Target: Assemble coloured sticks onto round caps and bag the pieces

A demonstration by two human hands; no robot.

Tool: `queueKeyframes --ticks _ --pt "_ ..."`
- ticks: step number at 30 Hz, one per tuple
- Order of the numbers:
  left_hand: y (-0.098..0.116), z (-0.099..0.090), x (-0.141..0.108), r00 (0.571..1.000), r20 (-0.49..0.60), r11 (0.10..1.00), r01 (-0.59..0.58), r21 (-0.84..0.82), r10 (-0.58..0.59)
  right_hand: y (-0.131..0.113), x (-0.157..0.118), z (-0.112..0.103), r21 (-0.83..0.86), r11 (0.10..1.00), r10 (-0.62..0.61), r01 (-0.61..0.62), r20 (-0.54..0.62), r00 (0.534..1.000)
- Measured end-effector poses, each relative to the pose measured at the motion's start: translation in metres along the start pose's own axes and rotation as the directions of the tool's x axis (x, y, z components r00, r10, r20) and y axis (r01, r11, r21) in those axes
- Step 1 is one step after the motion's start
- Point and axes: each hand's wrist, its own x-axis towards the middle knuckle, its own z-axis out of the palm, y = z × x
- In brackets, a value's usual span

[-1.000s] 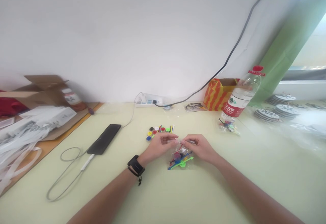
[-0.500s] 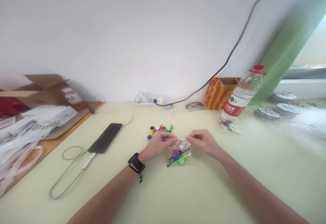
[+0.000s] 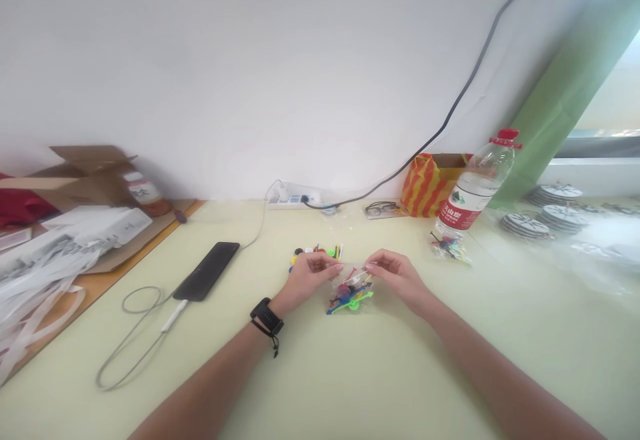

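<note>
Clear bag [image 3: 351, 299] of coloured plastic pieces, centre of the frame, just below the middle, between two hands. Head view: left hand [image 3: 306, 280] pinches the bag's upper left corner, thumb and fingertips narrow; right hand [image 3: 400, 280] pinches the upper right corner likewise. Pinching both ends seems to keep the top edge stretched, with pieces gathered low, green and blue arrow shapes at the bottom. Can't tell if the bag's underside touches the tabletop [image 3: 380, 380], or if its mouth is sealed.

Edges and room: loose pile [image 3: 330, 252] of small discs and sticks sits just beyond left hand, partly hidden by it, so room is tight there. Phone [image 3: 207, 271] lies well apart, left of centre; its cable [image 3: 175, 317] loops to lower left. Bottle [image 3: 463, 205] stands right of centre behind a second bag [image 3: 450, 247], well apart from right hand. Tabletop spans lower centre between the forearms, giving sideways and nearward room; wall [image 3: 320, 80] bounds the far side.
</note>
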Motion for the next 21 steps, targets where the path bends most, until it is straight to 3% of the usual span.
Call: queueKeyframes --ticks 8,13,21 --pt "-0.004 -0.001 0.0 0.998 -0.001 0.994 0.057 -0.091 -0.057 0.004 0.001 -0.001 0.013 1.0 0.0 0.002 -0.106 0.994" --pt "-0.004 0.001 0.0 1.0 0.011 0.999 0.014 -0.038 -0.014 0.004 0.0 0.001 -0.063 0.998 -0.033 0.03 -0.047 0.998" --pt "0.003 0.009 -0.003 0.994 0.088 0.978 -0.078 0.194 0.062 -0.002 -0.006 0.009 -0.248 0.962 -0.107 0.116 0.048 0.993"
